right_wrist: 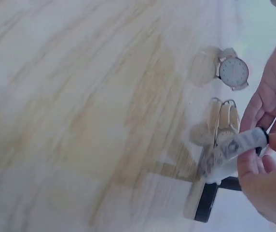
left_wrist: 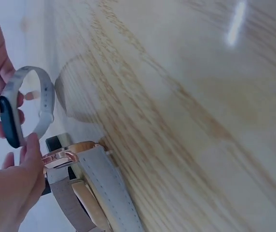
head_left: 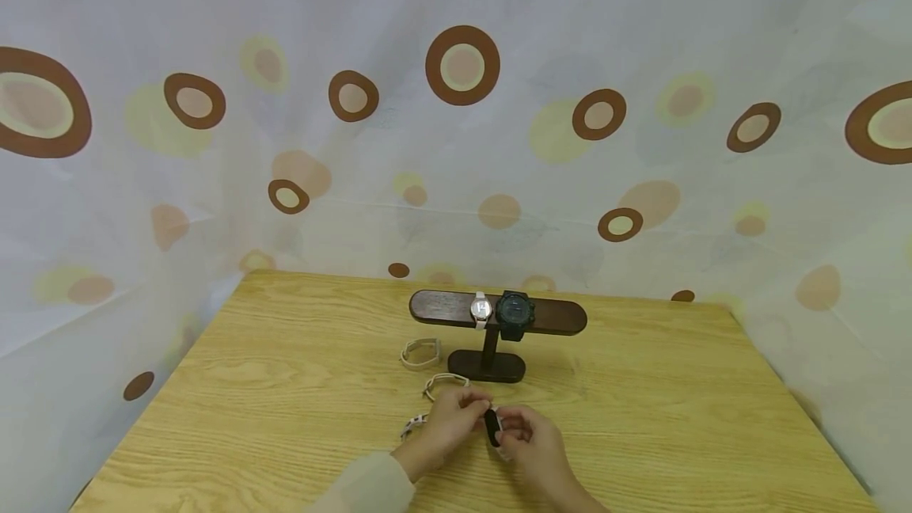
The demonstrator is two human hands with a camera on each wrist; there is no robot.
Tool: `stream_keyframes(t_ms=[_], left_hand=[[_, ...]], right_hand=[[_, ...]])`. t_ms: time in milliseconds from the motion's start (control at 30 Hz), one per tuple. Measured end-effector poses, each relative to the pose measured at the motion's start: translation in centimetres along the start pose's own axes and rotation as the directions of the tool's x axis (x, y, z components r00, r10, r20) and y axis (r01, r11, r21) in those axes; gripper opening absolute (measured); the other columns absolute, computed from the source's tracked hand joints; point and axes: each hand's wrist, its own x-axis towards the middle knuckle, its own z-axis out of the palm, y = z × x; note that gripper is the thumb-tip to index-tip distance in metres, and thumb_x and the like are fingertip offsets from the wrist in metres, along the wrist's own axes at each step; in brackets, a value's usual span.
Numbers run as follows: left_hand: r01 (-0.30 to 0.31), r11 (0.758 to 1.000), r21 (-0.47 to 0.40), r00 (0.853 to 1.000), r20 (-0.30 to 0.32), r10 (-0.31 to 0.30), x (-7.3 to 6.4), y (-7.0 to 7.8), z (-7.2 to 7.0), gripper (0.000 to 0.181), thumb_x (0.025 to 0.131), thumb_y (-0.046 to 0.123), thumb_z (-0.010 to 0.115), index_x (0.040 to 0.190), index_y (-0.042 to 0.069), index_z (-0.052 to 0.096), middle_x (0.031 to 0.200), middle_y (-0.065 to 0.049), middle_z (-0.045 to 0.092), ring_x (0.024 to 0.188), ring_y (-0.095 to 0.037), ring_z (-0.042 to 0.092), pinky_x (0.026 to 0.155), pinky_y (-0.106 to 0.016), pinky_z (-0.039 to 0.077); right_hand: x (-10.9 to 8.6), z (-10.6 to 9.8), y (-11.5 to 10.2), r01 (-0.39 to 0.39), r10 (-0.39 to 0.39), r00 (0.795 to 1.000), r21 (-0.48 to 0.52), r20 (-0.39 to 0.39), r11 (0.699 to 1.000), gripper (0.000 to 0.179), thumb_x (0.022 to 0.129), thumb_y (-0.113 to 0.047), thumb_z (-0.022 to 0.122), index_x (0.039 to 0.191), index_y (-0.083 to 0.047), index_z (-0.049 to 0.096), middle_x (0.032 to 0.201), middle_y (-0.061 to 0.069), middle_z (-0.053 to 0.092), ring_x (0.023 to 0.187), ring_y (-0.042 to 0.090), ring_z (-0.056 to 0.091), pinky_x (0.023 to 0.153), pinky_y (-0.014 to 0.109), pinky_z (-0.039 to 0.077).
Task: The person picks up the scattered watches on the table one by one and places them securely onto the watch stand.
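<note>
A fitness band with a black oblong face and a pale strap is held between both hands, low over the table. My left hand pinches one end of it with thumb and fingertips. The right hand grips its other side. In the left wrist view the strap forms a loop with a row of small holes. Printed patterns show on the strap in the right wrist view. Next to the left hand lie a light-strapped watch and another watch, partly hidden by that arm.
Behind the hands stands a dark wooden watch stand. Its bar carries a white watch and a bulky black watch. One more pale-strapped watch lies left of the stand's base. A patterned curtain hangs behind the wooden table.
</note>
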Motion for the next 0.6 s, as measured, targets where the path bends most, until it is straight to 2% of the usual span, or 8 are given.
stream_keyframes(t_ms=[67, 167, 267, 333, 433, 500, 600], left_hand=[[-0.035, 0.999, 0.022, 0.999, 0.012, 0.035, 0.0, 0.0, -0.1, 0.025, 0.091, 0.008, 0.056, 0.107, -0.011, 0.062, 0.101, -0.019, 0.066, 0.085, -0.017, 0.063, 0.077, -0.036, 0.056], [-0.1, 0.994, 0.043, 0.993, 0.066, 0.097, -0.1, -0.1, -0.3, 0.032, 0.089, 0.015, 0.062, 0.112, -0.006, 0.061, 0.111, -0.018, 0.064, 0.101, -0.025, 0.061, 0.085, -0.035, 0.054], [-0.21, 0.974, 0.09, 0.972, 0.129, 0.197, -0.1, -0.3, -0.6, 0.044, 0.082, 0.02, 0.072, 0.117, -0.003, 0.06, 0.118, -0.016, 0.06, 0.111, -0.028, 0.056, 0.092, -0.036, 0.051], [-0.292, 0.944, 0.154, 0.951, 0.154, 0.269, -0.2, -0.4, -0.7, 0.053, 0.075, 0.022, 0.077, 0.12, 0.0, 0.059, 0.121, -0.012, 0.058, 0.113, -0.027, 0.054, 0.094, -0.037, 0.05], [-0.4, 0.873, 0.279, 0.915, 0.171, 0.365, -0.3, -0.4, -0.8, 0.062, 0.069, 0.024, 0.081, 0.123, 0.005, 0.058, 0.122, -0.007, 0.057, 0.113, -0.023, 0.054, 0.094, -0.036, 0.05], [-0.445, 0.833, 0.328, 0.895, 0.178, 0.408, -0.4, -0.3, -0.9, 0.065, 0.068, 0.024, 0.082, 0.125, 0.007, 0.056, 0.123, -0.006, 0.056, 0.112, -0.022, 0.054, 0.092, -0.036, 0.05], [-0.478, 0.808, 0.345, 0.878, 0.178, 0.444, -0.4, -0.2, -0.9, 0.065, 0.069, 0.022, 0.082, 0.126, 0.008, 0.056, 0.123, -0.006, 0.055, 0.112, -0.023, 0.054, 0.093, -0.037, 0.049]], right_hand=[[0.1, -0.2, -0.1, -0.029, 0.03, 0.999, 0.049, -0.015, 0.998, 0.029, 0.081, 0.006, 0.061, 0.11, 0.009, 0.059, 0.097, 0.017, 0.064, 0.081, 0.01, 0.061, 0.066, 0.016, 0.052], [0.1, -0.4, -0.3, -0.067, 0.072, 0.997, 0.122, -0.033, 0.99, 0.032, 0.083, 0.004, 0.058, 0.115, 0.008, 0.056, 0.099, 0.016, 0.064, 0.079, 0.007, 0.061, 0.067, 0.017, 0.052], [0.1, -0.6, -0.6, -0.087, 0.097, 0.994, 0.202, -0.041, 0.976, 0.035, 0.085, 0.005, 0.055, 0.12, 0.008, 0.053, 0.101, 0.016, 0.063, 0.078, 0.006, 0.062, 0.069, 0.019, 0.054], [0.1, -0.7, -0.8, -0.089, 0.102, 0.994, 0.241, -0.043, 0.966, 0.036, 0.086, 0.004, 0.056, 0.121, 0.008, 0.052, 0.101, 0.016, 0.062, 0.078, 0.007, 0.063, 0.069, 0.021, 0.055], [0.1, -0.8, -1.3, -0.087, 0.105, 0.993, 0.277, -0.051, 0.957, 0.039, 0.085, 0.003, 0.059, 0.123, 0.009, 0.05, 0.098, 0.012, 0.062, 0.08, 0.007, 0.063, 0.071, 0.021, 0.055], [0.0, -0.9, -1.7, -0.089, 0.11, 0.992, 0.294, -0.056, 0.952, 0.041, 0.085, 0.002, 0.06, 0.124, 0.009, 0.049, 0.097, 0.009, 0.062, 0.08, 0.007, 0.063, 0.072, 0.021, 0.055], [-0.1, -1.0, -2.0, -0.092, 0.116, 0.992, 0.322, -0.056, 0.942, 0.042, 0.085, 0.002, 0.06, 0.125, 0.009, 0.048, 0.096, 0.007, 0.062, 0.081, 0.007, 0.063, 0.073, 0.021, 0.055]])
